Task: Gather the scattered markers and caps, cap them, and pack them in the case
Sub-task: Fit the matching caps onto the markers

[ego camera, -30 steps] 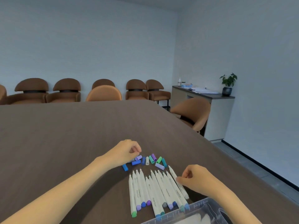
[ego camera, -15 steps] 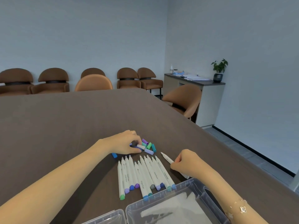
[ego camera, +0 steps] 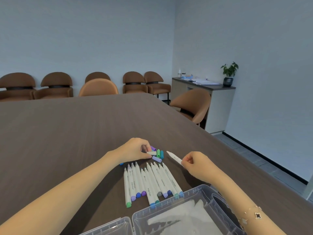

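Several white markers (ego camera: 149, 182) lie side by side on the brown table (ego camera: 67, 133), coloured ends toward me. Beyond them sits a small heap of loose caps (ego camera: 157, 154) in purple, green, teal and white. My left hand (ego camera: 135, 149) rests at the heap with thumb and fingers pinching a white cap (ego camera: 151, 153). My right hand (ego camera: 194, 164) holds one uncapped white marker (ego camera: 174, 157) lifted off the table, its tip pointing toward the caps. The clear plastic case (ego camera: 201, 189) stands open at the near edge, with white markers inside.
The case's open lid (ego camera: 110, 226) lies at the bottom left of the case. A blue cap (ego camera: 121, 164) peeks out under my left wrist. Brown chairs (ego camera: 193, 106) line the table's far and right sides. A cabinet with a plant (ego camera: 228, 73) stands by the right wall.
My right hand has lifted one marker off the row and drawn it to the right. My left hand has closed onto a white cap in the heap. The camera has tilted down, showing more of the case.
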Available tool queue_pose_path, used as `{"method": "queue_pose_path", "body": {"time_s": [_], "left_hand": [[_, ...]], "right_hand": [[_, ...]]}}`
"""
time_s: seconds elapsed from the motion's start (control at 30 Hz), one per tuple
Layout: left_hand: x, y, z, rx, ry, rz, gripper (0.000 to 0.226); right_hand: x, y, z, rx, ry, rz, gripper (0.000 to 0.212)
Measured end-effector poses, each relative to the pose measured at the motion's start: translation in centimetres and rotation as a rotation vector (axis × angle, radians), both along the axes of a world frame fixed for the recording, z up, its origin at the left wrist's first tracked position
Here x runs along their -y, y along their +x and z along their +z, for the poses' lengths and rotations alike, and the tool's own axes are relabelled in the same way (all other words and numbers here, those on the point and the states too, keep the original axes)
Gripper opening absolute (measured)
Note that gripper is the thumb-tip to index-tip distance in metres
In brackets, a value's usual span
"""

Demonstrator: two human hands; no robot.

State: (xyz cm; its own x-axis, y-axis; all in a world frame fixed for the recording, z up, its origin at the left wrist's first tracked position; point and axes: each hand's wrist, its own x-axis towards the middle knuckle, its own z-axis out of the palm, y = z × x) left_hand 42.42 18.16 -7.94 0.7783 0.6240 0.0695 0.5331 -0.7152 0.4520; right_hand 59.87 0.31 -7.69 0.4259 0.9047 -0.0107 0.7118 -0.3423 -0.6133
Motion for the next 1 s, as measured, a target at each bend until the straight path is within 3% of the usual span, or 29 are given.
{"method": "queue_pose_path", "body": {"time_s": [0.27,0.77,1.0], "left_hand": [[1.2,-0.1,0.9,0.071,-0.018,-0.043,0.018],[2.0,0.7,0.8,0.144,-0.020,-0.039,0.015],[2.7,0.8,1.4,0.254,-0.196,-0.118,0.020]], "right_hand": [[-0.4,0.2,0.5,-0.053,0.231,0.025,0.015],[-0.5,0.4,0.0,-0.038,0.237,0.012,0.011],[0.1,0.4,0.8,-0.100,0.235,0.099,0.015]]}}
